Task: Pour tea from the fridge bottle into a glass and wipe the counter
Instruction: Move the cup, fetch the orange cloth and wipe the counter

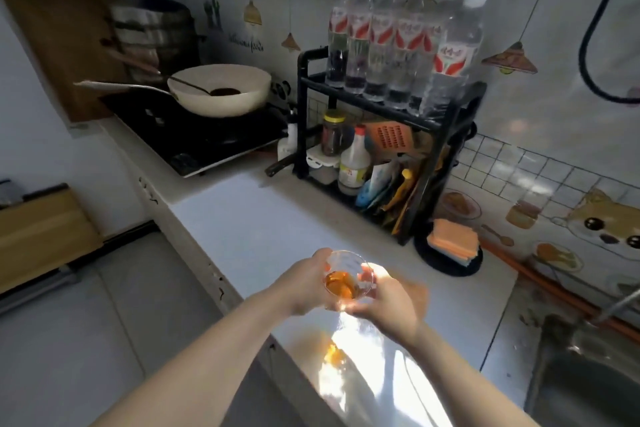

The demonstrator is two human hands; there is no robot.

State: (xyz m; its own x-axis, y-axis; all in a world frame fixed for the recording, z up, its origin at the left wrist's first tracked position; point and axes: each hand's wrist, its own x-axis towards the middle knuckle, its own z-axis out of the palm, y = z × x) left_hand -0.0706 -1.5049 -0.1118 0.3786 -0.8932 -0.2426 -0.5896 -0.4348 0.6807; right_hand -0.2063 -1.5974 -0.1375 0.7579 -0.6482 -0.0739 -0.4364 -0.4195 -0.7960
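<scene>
While I hold the clear round drinking glass (349, 276) above the pale white counter (263, 218), both hands are closed around it: my left hand (304, 284) wraps the near-left wall and my right hand (391, 302) cups the right wall and base. The glass hangs over the front part of the counter, not touching it, near the counter's edge.

Handling assessment: the glass is rigid, smooth and breakable, and I judge it light, since the amber tea (341, 284) fills only its lower portion. A wet wall would be slippery, so the correct hold is around the side wall below the rim, with support under the base. It sits tilted toward me; levelling it would prevent a spill.

Appearance: the wall is transparent and colourless, the rim a thin circle, and the liquid a bright orange-brown. Sunlight passes through it and throws an orange patch (332, 354) onto the counter below. No bottle is visible in my hands.
</scene>
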